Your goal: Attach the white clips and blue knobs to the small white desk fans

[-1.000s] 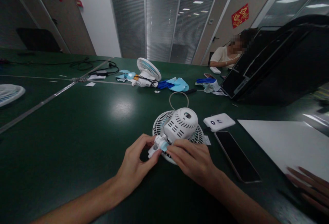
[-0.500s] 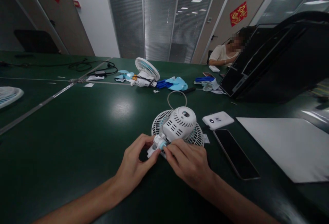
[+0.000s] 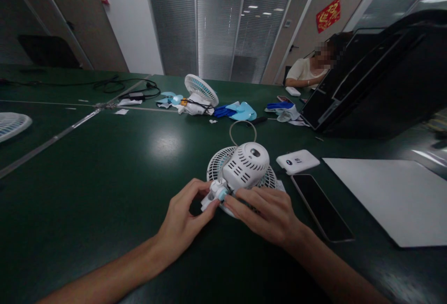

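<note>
A small white fan [image 3: 245,165] lies face down on the green table, its motor housing uppermost over the round grille [image 3: 217,162]. At its near left is a white clip bracket [image 3: 209,197] with a light-blue knob [image 3: 222,194]. My left hand [image 3: 185,213] grips the bracket between thumb and fingers. From the other side, my right hand [image 3: 267,211] has its fingertips on the knob, its other fingers loosely bent over the near edge of the grille. Part of the grille is hidden behind that hand.
A phone [image 3: 321,207], a white power bank [image 3: 298,161] and a white board [image 3: 387,197] lie to the right. Farther back are another fan [image 3: 199,95], light-blue blades [image 3: 242,111] and gloves [image 3: 284,111]. A large black case [image 3: 380,80] stands at right, near a seated person [image 3: 305,71].
My right hand's fingers have loosened and spread somewhat at the knob, and its back has shifted right. The left hand keeps its hold on the bracket. The view has shifted slightly.
</note>
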{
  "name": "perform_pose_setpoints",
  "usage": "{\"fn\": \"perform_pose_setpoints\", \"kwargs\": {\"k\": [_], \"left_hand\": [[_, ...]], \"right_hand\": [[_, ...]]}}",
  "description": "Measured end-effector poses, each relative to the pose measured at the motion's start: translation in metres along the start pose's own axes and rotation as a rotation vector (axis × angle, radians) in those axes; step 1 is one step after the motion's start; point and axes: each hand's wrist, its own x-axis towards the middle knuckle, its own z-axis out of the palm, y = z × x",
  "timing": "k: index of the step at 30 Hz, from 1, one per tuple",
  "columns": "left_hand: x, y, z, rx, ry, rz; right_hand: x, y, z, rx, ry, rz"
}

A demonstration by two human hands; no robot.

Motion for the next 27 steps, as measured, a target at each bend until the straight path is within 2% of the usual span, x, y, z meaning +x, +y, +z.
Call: {"fn": "perform_pose_setpoints", "kwargs": {"k": [6,13,21,27], "left_hand": [[0.001,0.001,-0.001,-0.007,-0.002,0.01],[0.001,0.002,0.0,0.002,-0.003,0.002],[0.0,0.003,-0.001,-0.018,0.005,0.01],[0.0,0.003,-0.001,-0.007,0.013,0.01]], "right_hand": [[0.004,0.006,-0.003,-0.008,-0.074,-0.069],[0.001,0.009,0.005,0.018,-0.021,-0.047],[0.0,0.0,0.013,0.076,0.065,0.052],[0.001,-0.011,0.019,0.115,0.077,0.215]]}}
